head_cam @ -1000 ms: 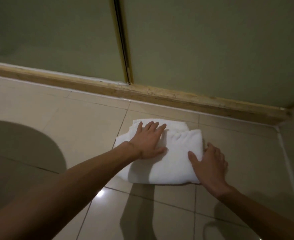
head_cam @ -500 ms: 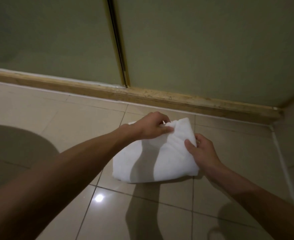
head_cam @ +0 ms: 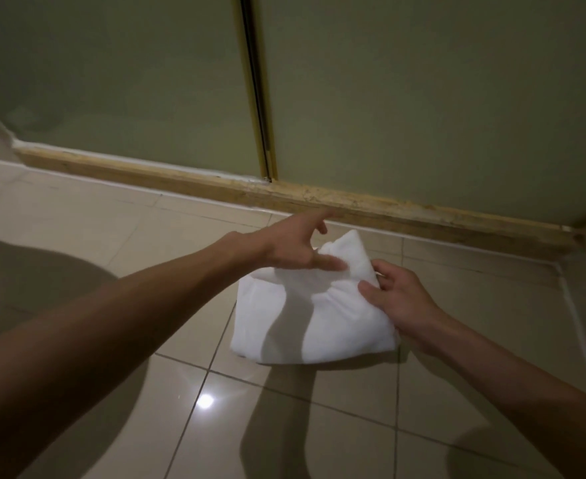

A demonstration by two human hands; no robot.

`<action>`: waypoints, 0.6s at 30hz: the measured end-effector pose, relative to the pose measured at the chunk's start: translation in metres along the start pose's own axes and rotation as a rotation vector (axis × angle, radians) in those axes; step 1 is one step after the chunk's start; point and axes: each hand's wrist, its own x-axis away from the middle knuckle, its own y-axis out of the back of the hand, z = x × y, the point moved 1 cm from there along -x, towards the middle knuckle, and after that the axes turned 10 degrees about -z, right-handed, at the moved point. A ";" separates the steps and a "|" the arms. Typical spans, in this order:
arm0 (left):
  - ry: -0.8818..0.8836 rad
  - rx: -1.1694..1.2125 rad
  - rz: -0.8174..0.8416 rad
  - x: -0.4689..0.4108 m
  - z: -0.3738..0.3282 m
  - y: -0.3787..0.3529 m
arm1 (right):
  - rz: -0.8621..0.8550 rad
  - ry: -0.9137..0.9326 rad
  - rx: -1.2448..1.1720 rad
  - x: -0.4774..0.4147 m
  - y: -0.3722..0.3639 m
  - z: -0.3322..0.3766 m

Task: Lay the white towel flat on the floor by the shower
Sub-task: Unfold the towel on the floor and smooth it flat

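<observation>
- Folded white towel (head_cam: 319,323) sits just before the shower sill (head_cam: 422,210), top raised.
- Right hand (head_cam: 405,302) pinches its edge; left hand (head_cam: 284,248) touches it, grip unclear.
- Best: peel layers apart along the sill.

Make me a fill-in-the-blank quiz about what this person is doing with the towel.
1. The towel is ____ in colour.
2. It is ____, not yet spread flat.
3. Its near edge rests on the ____ floor.
4. Count the hands gripping it, left hand and right hand: ____.
Missing words: white; folded; tiled; two.
</observation>
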 end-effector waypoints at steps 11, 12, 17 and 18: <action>-0.155 0.090 -0.114 0.006 0.002 0.023 | 0.109 0.175 0.106 -0.020 -0.015 0.020; -0.144 0.106 -0.157 0.007 0.006 0.025 | 0.107 0.180 0.160 -0.022 -0.013 0.016; -0.090 0.178 -0.358 0.012 0.021 0.042 | 0.130 0.108 0.449 -0.024 0.005 -0.010; -0.084 0.187 -0.388 0.013 0.023 0.044 | 0.142 0.097 0.473 -0.025 0.008 -0.014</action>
